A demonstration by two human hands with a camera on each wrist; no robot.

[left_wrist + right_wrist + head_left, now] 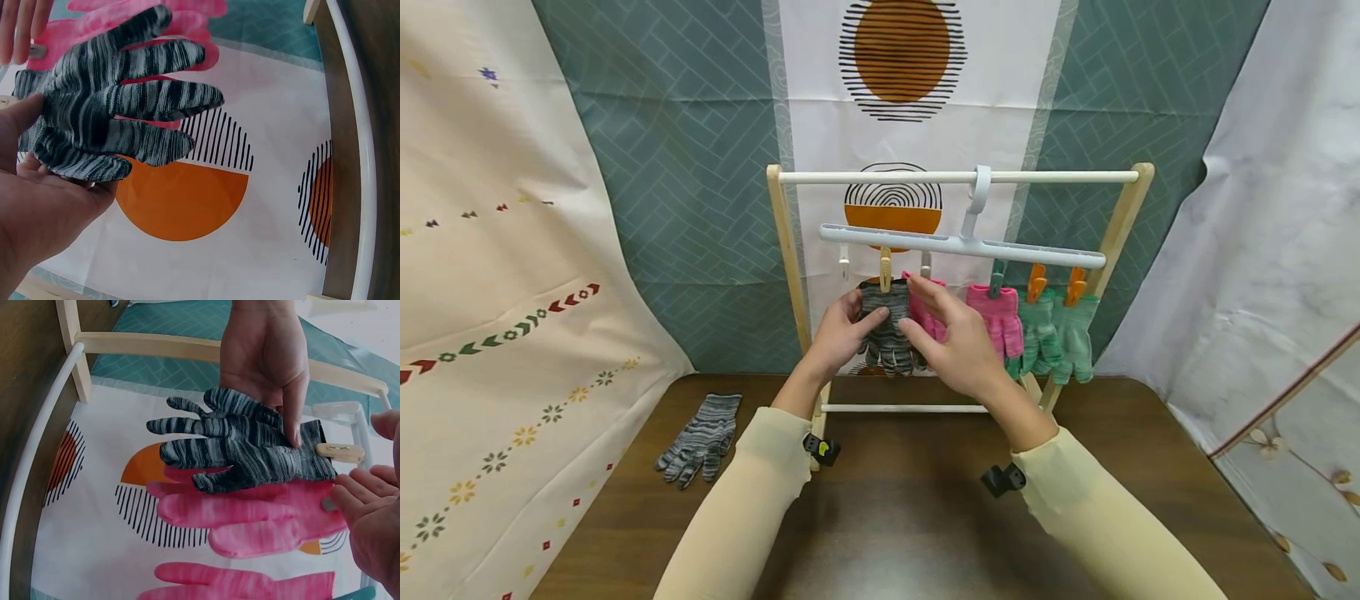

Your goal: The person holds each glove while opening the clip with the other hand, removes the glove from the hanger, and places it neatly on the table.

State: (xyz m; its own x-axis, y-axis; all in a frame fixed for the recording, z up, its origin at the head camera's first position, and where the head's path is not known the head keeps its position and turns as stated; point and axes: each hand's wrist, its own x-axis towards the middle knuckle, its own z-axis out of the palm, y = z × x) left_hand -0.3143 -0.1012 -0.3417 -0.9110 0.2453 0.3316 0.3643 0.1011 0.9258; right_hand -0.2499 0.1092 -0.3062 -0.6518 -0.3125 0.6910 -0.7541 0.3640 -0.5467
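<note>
Gray striped glove hangs fingers-down from the beige clothespin, long axis near vertical; the left grip, nearer, pinches its left side, while the right grip is spread just beyond its right edge.

At the frame's centre, the hanging glove is streaked black and grey, like the flat glove at lower left. Rightward come pink gloves, mottled green gloves and orange clips. The brick-patterned teal cloth flanks a white panel with orange, black-lined discs.
</note>
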